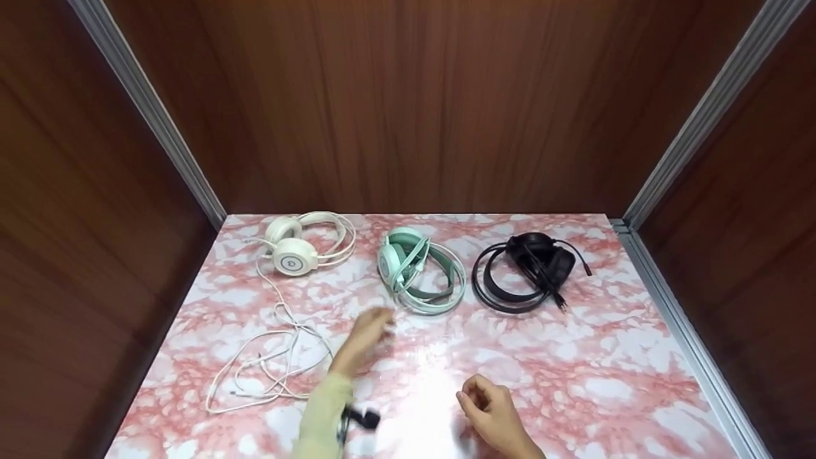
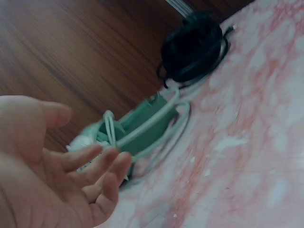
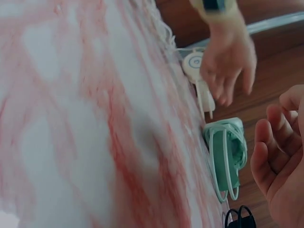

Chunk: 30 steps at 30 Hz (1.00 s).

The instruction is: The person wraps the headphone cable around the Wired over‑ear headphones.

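Left grip (image 1: 368, 331), thumb and fingers apart, hovers unladen near the green headset (image 1: 392, 260) on the desk (image 1: 586, 363); right grip (image 1: 491, 408), loosely curled, holds nothing. White headset (image 1: 294, 256) lies left, cable (image 1: 296, 327) spread; black headset (image 1: 535, 252) right. Probably between grasps: next likely calls for gathering that cable.

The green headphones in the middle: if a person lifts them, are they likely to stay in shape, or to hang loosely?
The green headphones would probably keep their shape, because the headband holds a wide arch. The cable seems bundled against them, so it may rise too, though its thin loops could slip loose.
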### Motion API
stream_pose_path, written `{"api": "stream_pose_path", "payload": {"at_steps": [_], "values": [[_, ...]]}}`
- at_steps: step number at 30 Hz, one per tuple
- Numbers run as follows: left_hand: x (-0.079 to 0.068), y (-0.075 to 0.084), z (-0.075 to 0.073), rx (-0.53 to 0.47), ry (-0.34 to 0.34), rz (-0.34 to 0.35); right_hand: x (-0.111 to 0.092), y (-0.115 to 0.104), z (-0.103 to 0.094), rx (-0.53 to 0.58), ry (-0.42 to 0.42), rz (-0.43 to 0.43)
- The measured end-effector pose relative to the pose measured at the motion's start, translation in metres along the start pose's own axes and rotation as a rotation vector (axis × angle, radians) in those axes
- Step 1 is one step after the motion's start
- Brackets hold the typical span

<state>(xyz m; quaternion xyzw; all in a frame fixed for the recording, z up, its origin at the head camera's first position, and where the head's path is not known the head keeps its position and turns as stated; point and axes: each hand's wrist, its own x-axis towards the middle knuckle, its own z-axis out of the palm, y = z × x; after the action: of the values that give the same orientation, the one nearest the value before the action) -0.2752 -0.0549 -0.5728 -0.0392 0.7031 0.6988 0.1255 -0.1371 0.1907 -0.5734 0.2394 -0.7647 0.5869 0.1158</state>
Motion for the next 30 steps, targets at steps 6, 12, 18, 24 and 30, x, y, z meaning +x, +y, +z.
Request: {"api": "stream_pose_path", "payload": {"at_steps": [6, 12, 18, 24, 30], "values": [[-0.079, -0.020, -0.008, 0.159, -0.310, 0.116, -0.006, 0.002, 0.000, -0.084, -0.021, 0.045], [-0.121, -0.049, -0.027, 0.237, -0.418, 0.100, -0.017, 0.023, 0.002, -0.139, -0.078, 0.083], [-0.123, -0.054, -0.050, 0.358, -0.090, 0.228, -0.023, 0.047, -0.001, -0.154, -0.134, 0.116], [-0.094, -0.038, -0.087, 0.585, 0.302, 0.322, -0.017, 0.053, 0.002, -0.160, -0.177, 0.142], [-0.047, -0.004, -0.122, 0.776, 0.372, 0.286, -0.013, 0.051, 0.010, -0.127, -0.227, 0.159]]}}
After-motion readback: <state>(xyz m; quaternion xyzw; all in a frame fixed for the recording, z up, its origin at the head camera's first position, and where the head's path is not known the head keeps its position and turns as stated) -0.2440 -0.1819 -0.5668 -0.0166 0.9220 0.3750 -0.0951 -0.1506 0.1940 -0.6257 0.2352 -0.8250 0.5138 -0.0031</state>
